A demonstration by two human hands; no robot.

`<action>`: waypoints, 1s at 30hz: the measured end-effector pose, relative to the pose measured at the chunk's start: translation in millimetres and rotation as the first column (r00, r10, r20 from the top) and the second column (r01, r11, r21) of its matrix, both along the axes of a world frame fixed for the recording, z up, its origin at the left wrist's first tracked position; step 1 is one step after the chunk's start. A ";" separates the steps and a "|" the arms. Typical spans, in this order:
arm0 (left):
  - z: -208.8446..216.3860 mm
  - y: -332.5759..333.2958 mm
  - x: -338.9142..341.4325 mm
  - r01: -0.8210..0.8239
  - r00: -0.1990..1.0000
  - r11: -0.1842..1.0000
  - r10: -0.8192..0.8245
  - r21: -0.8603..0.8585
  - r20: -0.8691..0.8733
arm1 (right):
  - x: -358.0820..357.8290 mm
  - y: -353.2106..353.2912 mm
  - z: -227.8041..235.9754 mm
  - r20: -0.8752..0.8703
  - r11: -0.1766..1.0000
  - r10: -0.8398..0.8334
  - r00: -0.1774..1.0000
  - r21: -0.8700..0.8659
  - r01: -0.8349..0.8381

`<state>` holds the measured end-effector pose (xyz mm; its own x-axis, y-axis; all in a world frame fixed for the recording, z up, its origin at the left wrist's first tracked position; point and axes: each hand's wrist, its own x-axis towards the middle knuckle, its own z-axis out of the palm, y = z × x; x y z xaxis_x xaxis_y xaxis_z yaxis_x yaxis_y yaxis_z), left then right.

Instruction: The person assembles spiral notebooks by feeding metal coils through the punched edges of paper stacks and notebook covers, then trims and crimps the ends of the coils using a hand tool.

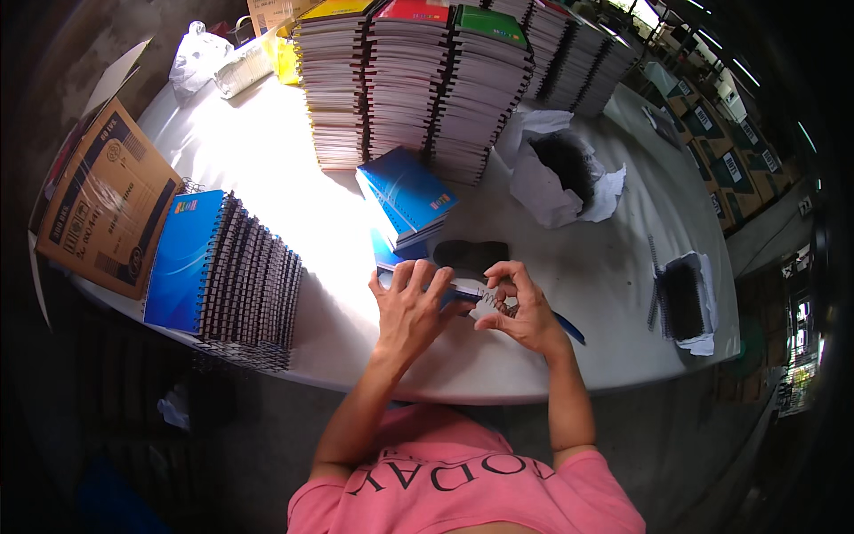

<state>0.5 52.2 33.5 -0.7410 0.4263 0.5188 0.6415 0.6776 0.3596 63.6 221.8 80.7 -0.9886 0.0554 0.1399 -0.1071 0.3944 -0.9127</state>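
Observation:
Over the near middle of the table, my left hand grips a small notebook by its edge, the fingers partly covering it. My right hand has its thumb and fingers curled round a dark wire spiral coil at the notebook's right edge. How far the coil runs through the holes is too small to tell. Just beyond my hands lies a dark rounded object. A blue slender tool sticks out from behind my right wrist. Blue-covered notebooks lie stacked ahead of my left hand.
Tall stacks of bound notebooks stand at the back. Spiral-bound blue notebooks stand at left beside a cardboard box. Torn white paper wraps dark contents; another wrapped dark bundle sits near the table's right edge.

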 end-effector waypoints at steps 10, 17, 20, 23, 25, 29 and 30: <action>3.6 -10.4 -1.2 0.013 0.999 0.997 -0.017 0.082 0.044 | -29.6 20.0 2.1 -0.035 0.819 0.102 0.994 0.570 -0.064; 8.2 -14.6 0.7 0.079 0.995 0.989 -0.086 0.127 0.050 | -68.6 54.5 -45.1 -0.076 0.899 0.076 0.994 0.436 -0.035; 6.5 -15.0 0.3 0.063 0.995 0.987 -0.073 0.148 0.065 | -52.4 46.5 -25.7 0.014 0.717 0.112 0.994 -0.694 -0.071; 2.5 -13.2 -1.2 0.096 0.991 0.982 -0.109 0.162 0.073 | -36.3 26.0 -26.6 -0.024 0.911 0.307 0.951 -0.284 -0.301; -1.2 -15.5 -1.8 0.121 0.988 0.981 -0.134 0.154 0.076 | -39.7 31.4 -36.6 0.146 0.994 0.098 0.984 -0.063 -0.090; -0.7 -18.0 -2.6 0.133 0.980 0.979 -0.153 0.155 0.124 | -35.6 25.2 -17.8 -0.163 0.833 0.406 0.899 -0.338 -0.437; 1.2 -17.5 -3.8 0.138 0.979 0.978 -0.159 0.153 0.129 | -36.5 25.2 -15.4 -0.041 0.937 0.297 0.954 -0.181 -0.299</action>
